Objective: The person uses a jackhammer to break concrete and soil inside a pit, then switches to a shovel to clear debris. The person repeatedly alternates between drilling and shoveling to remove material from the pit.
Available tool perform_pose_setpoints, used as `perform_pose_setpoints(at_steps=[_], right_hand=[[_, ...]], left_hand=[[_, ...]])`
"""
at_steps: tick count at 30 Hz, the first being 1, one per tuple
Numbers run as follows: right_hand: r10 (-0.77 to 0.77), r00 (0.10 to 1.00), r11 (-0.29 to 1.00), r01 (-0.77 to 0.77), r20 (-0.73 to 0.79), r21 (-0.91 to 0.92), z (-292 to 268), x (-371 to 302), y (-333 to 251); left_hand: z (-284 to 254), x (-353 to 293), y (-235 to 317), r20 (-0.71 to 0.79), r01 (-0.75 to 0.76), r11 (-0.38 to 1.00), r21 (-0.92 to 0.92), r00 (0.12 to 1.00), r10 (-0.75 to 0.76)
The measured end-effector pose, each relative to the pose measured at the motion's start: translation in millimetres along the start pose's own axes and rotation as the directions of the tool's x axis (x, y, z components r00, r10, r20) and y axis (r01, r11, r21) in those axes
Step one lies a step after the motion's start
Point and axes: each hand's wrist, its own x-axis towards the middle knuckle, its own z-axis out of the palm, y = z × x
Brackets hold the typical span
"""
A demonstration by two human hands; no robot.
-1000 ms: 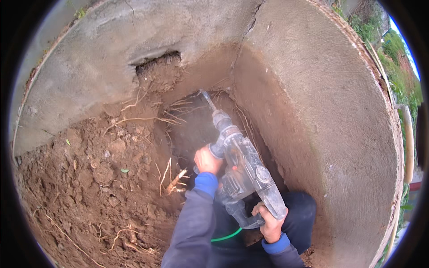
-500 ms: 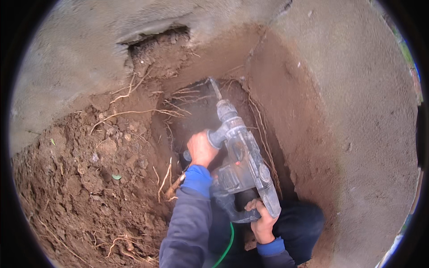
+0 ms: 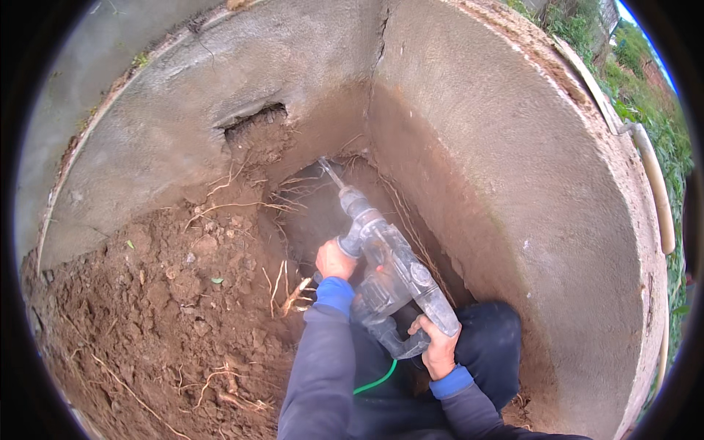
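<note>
A dusty grey rotary hammer drill point(image 3: 400, 268) slants across the middle of the view, its bit point(image 3: 331, 173) pointing up and left toward the back wall of the pit. My left hand point(image 3: 335, 259) is closed around the side handle near the drill's front. At the rear grip my right hand point(image 3: 438, 348) is wrapped round the handle; the trigger fingers are partly hidden. The bit's tip is at the pit's far edge among thin roots; dust blurs whether it touches the wall. A green cord point(image 3: 378, 380) runs from the drill's rear over my dark trousers.
Concrete walls point(image 3: 513, 169) meet in a cracked corner ahead, with a broken hole point(image 3: 257, 121) in the left one. Loose soil point(image 3: 169, 308) with roots piles up at the left. A pale pipe point(image 3: 654, 187) runs along the right wall's top, with green plants beyond.
My view has tilted up, bringing the wall tops and plants into sight. The drill lies at a slightly steeper slant to the left, both hands still gripping it.
</note>
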Motion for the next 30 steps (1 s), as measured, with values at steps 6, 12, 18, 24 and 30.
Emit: perform_pose_setpoints(at_steps=[6, 12, 18, 24, 30], right_hand=[[0.341, 0.924, 0.885, -0.254, -0.173, 0.390, -17.2, 21.3, 35.7], [0.475, 0.880, 0.705, -0.363, -0.026, 0.609, -29.6, 54.6, 42.5], [0.490, 0.870, 0.670, -0.338, -0.051, 0.661, -17.3, 53.4, 55.6], [0.564, 0.825, 0.623, -0.399, -0.033, 0.673, -17.2, 48.0, 69.4], [0.581, 0.813, 0.537, -0.398, 0.016, 0.744, -29.7, 62.9, 67.0]], left_hand=[[3.7, 5.2, 30.1, 0.022, 0.006, 0.991, 0.136, 1.000, -0.009], [-12.3, 15.5, 41.6, 0.046, -0.108, 0.927, 0.359, 0.994, 0.098], [-15.2, 18.9, 32.6, 0.051, -0.192, 0.883, 0.429, 0.981, 0.188], [-6.5, 26.7, 35.4, 0.064, -0.224, 0.858, 0.463, 0.974, 0.219], [-7.1, 30.4, 41.5, 0.082, -0.201, 0.875, 0.440, 0.979, 0.184]])
